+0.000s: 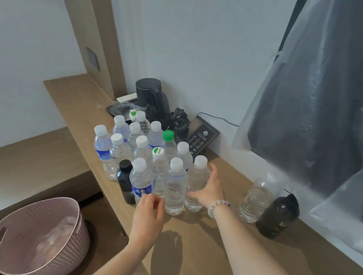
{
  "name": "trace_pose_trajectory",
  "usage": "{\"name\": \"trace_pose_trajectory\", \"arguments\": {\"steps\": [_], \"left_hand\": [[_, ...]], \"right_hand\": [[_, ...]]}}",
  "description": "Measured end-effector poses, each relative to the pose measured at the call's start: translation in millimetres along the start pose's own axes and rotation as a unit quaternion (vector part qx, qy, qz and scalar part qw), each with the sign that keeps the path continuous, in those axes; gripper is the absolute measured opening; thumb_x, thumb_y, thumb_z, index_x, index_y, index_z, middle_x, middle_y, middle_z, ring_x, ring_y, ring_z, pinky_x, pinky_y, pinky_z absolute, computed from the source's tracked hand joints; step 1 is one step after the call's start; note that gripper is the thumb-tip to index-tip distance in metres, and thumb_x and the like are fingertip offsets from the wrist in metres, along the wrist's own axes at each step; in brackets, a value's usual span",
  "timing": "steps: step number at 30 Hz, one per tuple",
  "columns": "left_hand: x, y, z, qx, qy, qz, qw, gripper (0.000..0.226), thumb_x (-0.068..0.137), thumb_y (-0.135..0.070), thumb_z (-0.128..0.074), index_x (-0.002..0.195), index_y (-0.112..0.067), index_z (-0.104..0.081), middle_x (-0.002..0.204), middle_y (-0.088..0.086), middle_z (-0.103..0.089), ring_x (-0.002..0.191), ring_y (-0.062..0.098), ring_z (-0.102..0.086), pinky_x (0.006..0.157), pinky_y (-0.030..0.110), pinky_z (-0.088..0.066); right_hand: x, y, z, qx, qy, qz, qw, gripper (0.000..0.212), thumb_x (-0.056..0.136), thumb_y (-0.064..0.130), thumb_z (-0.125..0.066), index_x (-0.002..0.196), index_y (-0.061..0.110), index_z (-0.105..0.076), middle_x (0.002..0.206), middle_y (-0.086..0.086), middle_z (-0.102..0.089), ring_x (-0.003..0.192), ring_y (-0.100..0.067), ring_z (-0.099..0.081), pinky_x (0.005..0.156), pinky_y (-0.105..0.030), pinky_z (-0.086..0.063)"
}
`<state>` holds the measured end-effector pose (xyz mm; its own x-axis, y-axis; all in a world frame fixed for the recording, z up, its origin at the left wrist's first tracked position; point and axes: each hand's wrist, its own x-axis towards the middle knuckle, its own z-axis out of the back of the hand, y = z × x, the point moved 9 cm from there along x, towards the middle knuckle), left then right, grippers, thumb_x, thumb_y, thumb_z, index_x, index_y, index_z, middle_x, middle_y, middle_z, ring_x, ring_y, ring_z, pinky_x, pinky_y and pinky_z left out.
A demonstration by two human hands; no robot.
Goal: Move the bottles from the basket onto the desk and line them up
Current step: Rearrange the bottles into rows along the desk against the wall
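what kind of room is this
Probably a hotel room: a black kettle stands on the wooden desk, a dark printed placard sits by the wall, and dark clothing hangs in a clear plastic cover.

desk (206, 264): pale wood-grain top, smooth, matt.
bottles (174, 188): clear ribbed plastic, glossy; smooth caps, mostly white, a few green.
basket (68, 244): pink plastic moulded in a perforated weave pattern, matt.
small dark bottle (125, 183), at the desk's front edge: smooth, dark, slight sheen.
flask (278, 216), near the desk's back edge: black, glossy.
kettle (149, 93), towards the desk's back corner: black, matt.
garment cover (316, 96): thin translucent plastic film, creased, shiny.
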<state>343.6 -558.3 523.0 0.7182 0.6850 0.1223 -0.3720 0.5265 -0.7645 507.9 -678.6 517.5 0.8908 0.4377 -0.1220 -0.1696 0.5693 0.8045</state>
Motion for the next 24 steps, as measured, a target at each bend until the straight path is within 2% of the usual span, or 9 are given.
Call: {"name": "trace_pose_trajectory", "arguments": {"steps": [1,4,8,11,14,16,19,21,24], "left_hand": [[-1.1,1.8,-0.2,0.003,0.007,-0.001,1.0,0.005,0.093,-0.021,-0.053,0.093,-0.016,-0.055,0.09,-0.005,-0.052,0.087,0.014,-0.053,0.075,0.021,-0.037],[-5.4,5.6,-1.5,0.025,0.037,-0.017,0.999,0.031,0.091,-0.028,-0.057,0.118,-0.015,-0.051,0.108,-0.011,-0.049,0.105,0.008,-0.05,0.09,0.018,-0.038],[-13.2,13.2,-6.3,0.029,0.061,-0.028,0.997,0.055,0.088,-0.035,-0.06,0.135,-0.018,-0.039,0.131,-0.011,-0.043,0.125,0.006,-0.042,0.1,0.015,-0.03],[-16.4,18.0,-10.2,0.033,0.075,-0.022,0.996,0.063,0.088,-0.039,-0.06,0.141,-0.019,-0.031,0.139,-0.01,-0.038,0.131,0.005,-0.035,0.102,0.011,-0.023],[-13.3,19.7,-13.3,0.021,0.082,-0.012,0.996,0.07,0.087,-0.039,-0.061,0.144,-0.019,-0.025,0.145,-0.008,-0.033,0.134,0.006,-0.032,0.106,0.015,-0.024],[-8.5,18.1,-14.5,0.017,0.073,-0.008,0.997,0.075,0.085,-0.037,-0.063,0.145,-0.019,-0.022,0.147,-0.007,-0.031,0.135,0.007,-0.031,0.108,0.019,-0.027],[-3.2,10.0,-20.1,0.014,0.067,-0.016,0.998,0.084,0.083,-0.035,-0.067,0.147,-0.017,-0.015,0.151,-0.004,-0.023,0.139,0.011,-0.025,0.11,0.024,-0.028],[-0.9,3.0,-25.4,0.013,0.068,-0.018,0.997,0.09,0.082,-0.032,-0.069,0.148,-0.015,-0.009,0.153,-0.003,-0.016,0.142,0.013,-0.019,0.111,0.023,-0.022],[4.3,-1.1,-29.5,-0.013,0.042,0.007,0.999,0.098,0.079,-0.027,-0.073,0.148,-0.01,-0.006,0.154,0.003,-0.014,0.143,0.016,-0.014,0.113,0.025,-0.017]], "right_hand": [[2.2,-2.0,-3.6,0.013,-0.009,0.001,1.0,0.108,0.057,0.022,-0.087,0.144,0.018,-0.023,0.138,-0.006,-0.045,0.126,-0.025,-0.046,0.1,-0.033,-0.041],[5.3,-4.3,-6.3,0.072,-0.056,-0.008,0.996,0.093,0.056,0.017,-0.087,0.134,0.022,-0.036,0.122,-0.001,-0.057,0.112,-0.022,-0.056,0.087,-0.026,-0.043],[10.1,-3.4,-2.9,0.125,-0.102,-0.017,0.987,0.093,0.06,0.006,-0.084,0.139,0.016,-0.035,0.127,-0.004,-0.054,0.116,-0.023,-0.052,0.087,-0.021,-0.036],[11.0,-7.1,-3.5,0.143,-0.108,-0.035,0.983,0.091,0.061,0.0,-0.082,0.137,0.016,-0.036,0.12,0.0,-0.053,0.114,-0.019,-0.051,0.087,-0.018,-0.034],[14.3,-16.7,-7.8,0.157,-0.1,-0.069,0.98,0.075,0.059,0.001,-0.082,0.124,0.02,-0.051,0.11,0.003,-0.061,0.106,-0.015,-0.057,0.086,-0.021,-0.04],[14.8,-17.5,-10.1,0.152,-0.087,-0.078,0.981,0.067,0.057,0.004,-0.084,0.118,0.017,-0.058,0.108,0.001,-0.065,0.104,-0.017,-0.061,0.085,-0.022,-0.044],[9.2,-14.7,-7.2,0.146,-0.088,-0.077,0.982,0.063,0.059,0.003,-0.083,0.116,0.012,-0.058,0.104,0.002,-0.064,0.096,-0.012,-0.057,0.081,-0.02,-0.041],[3.1,-13.2,-4.0,0.148,-0.095,-0.077,0.981,0.059,0.061,0.003,-0.082,0.114,0.015,-0.058,0.096,0.006,-0.059,0.091,-0.009,-0.054,0.079,-0.019,-0.039],[-3.9,-20.0,-1.9,0.139,-0.104,-0.078,0.982,0.053,0.059,0.009,-0.084,0.106,0.015,-0.061,0.092,0.007,-0.064,0.088,-0.011,-0.06,0.075,-0.02,-0.042]]}}
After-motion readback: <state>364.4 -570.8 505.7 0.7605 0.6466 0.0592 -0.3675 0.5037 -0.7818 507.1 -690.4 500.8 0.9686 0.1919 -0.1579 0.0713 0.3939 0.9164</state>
